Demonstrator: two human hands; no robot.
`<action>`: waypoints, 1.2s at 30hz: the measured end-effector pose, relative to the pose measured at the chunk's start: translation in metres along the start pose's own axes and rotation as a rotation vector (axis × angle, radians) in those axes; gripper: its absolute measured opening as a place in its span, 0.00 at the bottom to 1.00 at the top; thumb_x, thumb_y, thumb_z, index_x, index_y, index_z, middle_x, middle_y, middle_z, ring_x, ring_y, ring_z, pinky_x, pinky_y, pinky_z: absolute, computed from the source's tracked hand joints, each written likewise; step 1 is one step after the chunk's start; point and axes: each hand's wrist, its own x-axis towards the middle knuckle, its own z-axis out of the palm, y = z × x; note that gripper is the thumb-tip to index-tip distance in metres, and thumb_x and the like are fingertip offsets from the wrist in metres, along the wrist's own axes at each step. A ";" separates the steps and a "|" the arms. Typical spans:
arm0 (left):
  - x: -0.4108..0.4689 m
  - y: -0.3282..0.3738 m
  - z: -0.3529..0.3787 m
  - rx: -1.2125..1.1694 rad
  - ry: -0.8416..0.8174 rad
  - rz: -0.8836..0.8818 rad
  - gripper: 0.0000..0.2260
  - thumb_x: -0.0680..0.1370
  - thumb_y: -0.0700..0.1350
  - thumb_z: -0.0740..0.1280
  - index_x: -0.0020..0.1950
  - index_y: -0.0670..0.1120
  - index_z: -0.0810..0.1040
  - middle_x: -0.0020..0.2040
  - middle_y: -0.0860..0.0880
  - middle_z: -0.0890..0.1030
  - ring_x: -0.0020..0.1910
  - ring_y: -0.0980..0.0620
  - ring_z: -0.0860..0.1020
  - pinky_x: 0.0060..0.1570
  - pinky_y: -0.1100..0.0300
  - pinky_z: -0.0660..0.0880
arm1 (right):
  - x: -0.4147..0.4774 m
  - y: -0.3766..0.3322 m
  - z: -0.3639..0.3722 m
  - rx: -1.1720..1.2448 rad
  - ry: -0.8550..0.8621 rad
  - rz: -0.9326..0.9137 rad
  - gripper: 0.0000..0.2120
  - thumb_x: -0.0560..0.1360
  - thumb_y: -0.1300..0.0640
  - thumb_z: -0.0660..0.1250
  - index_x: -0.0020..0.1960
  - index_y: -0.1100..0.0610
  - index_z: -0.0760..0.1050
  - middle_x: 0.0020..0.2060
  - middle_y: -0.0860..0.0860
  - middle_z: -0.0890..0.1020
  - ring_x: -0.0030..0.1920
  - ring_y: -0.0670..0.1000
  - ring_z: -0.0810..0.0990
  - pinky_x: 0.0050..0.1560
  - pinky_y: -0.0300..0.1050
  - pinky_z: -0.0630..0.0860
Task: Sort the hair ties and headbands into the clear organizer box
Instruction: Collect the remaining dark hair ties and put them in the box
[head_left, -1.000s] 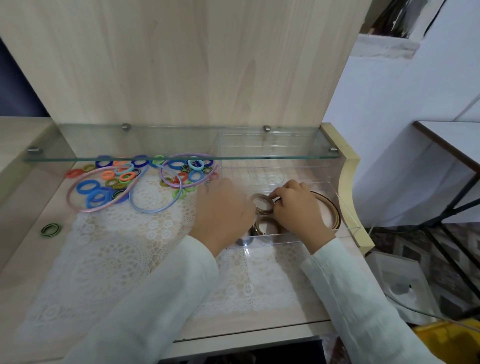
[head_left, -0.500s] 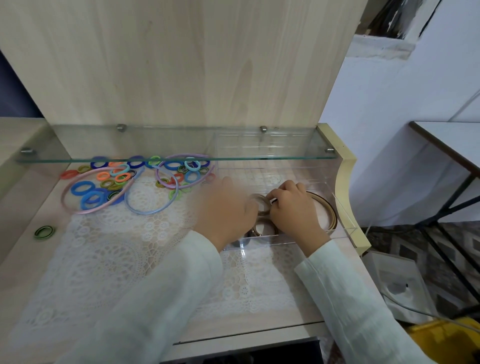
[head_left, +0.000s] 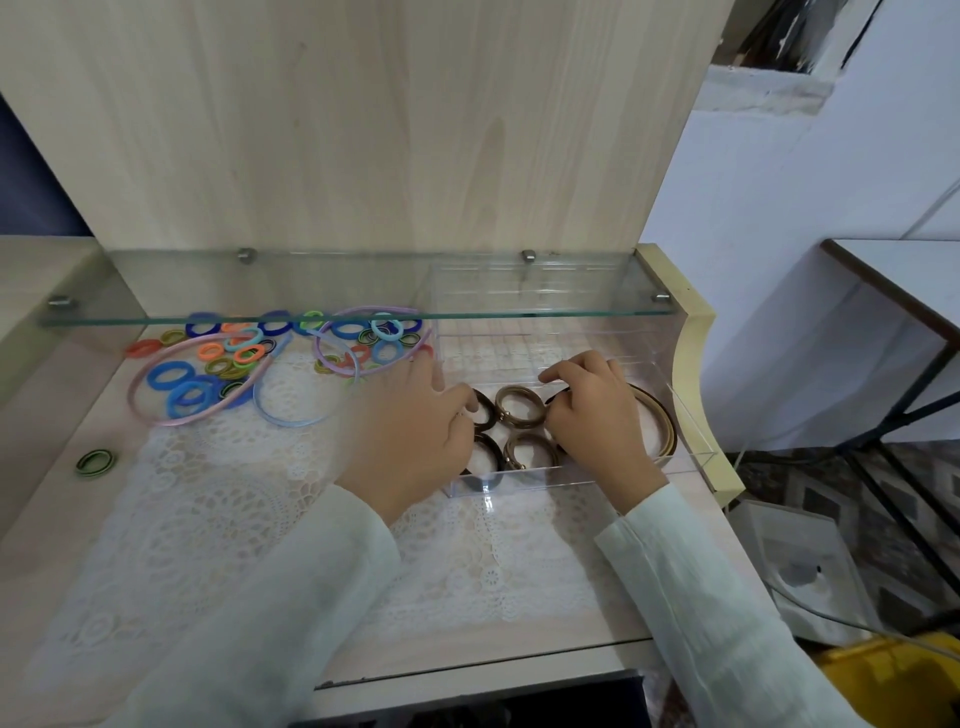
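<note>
Bench (head_left: 62, 519), pale wood, with a glass shelf (head_left: 311, 283) across the back and a lace mat (head_left: 218, 519) on top. Clear box (head_left: 691, 447) sits on the mat at right, partly under the shelf. Left hand (head_left: 410, 436), blurred, is at the box's left end, fingers bent down by a dark tie (head_left: 485, 410); grip cannot be told. Right hand (head_left: 597, 421) is over the box, fingers curled, thumb beside the brown ties (head_left: 519, 405); whether it holds anything cannot be told. Brown headbands (head_left: 660, 421) lie in the box's right end. Pink (head_left: 156, 410), blue (head_left: 291, 421) and purple (head_left: 363, 314) headbands lie on the mat at left among loose coloured ties (head_left: 176, 384). One green-black tie (head_left: 95, 462) lies apart on bare bench.
</note>
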 end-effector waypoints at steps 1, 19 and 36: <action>-0.001 -0.002 0.000 0.002 -0.005 0.009 0.18 0.73 0.49 0.52 0.47 0.54 0.82 0.47 0.51 0.72 0.47 0.48 0.70 0.47 0.52 0.63 | 0.000 0.000 0.000 0.009 0.009 -0.005 0.18 0.68 0.68 0.60 0.52 0.57 0.81 0.49 0.53 0.78 0.51 0.57 0.71 0.48 0.50 0.70; 0.000 -0.009 0.000 0.027 -0.065 0.004 0.22 0.73 0.52 0.49 0.51 0.54 0.82 0.48 0.50 0.72 0.49 0.47 0.70 0.48 0.52 0.63 | -0.002 0.004 -0.002 0.126 0.100 -0.049 0.18 0.67 0.67 0.58 0.49 0.58 0.82 0.45 0.54 0.79 0.49 0.58 0.73 0.46 0.53 0.73; -0.012 -0.010 0.004 -0.039 -0.056 -0.044 0.20 0.75 0.56 0.53 0.58 0.54 0.80 0.55 0.51 0.75 0.54 0.48 0.73 0.51 0.52 0.64 | -0.008 0.025 -0.015 0.129 0.084 0.009 0.15 0.72 0.66 0.61 0.54 0.58 0.81 0.51 0.52 0.80 0.53 0.54 0.77 0.49 0.48 0.75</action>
